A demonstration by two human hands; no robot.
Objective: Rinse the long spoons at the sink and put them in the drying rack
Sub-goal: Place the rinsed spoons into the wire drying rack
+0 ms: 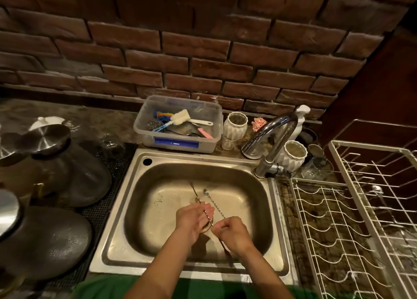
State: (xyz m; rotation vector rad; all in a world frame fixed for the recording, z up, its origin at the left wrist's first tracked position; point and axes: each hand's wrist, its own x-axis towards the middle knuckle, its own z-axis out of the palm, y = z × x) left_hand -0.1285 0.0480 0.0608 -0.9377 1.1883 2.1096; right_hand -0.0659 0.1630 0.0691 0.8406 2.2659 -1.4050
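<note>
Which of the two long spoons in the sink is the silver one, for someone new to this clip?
Start at the steel sink. Over its basin, two long spoons cross between the hands. The silver spoon is the one nearer the drying rack, pinched by the right hand; unlike the gold spoon, its twisted stem ends in a small shiny bowl.

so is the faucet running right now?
Off, as far as visible: no stream falls from the faucet spout, and the sink basin holds no pooled water. The hands hold the long spoons away from the spout.
</note>
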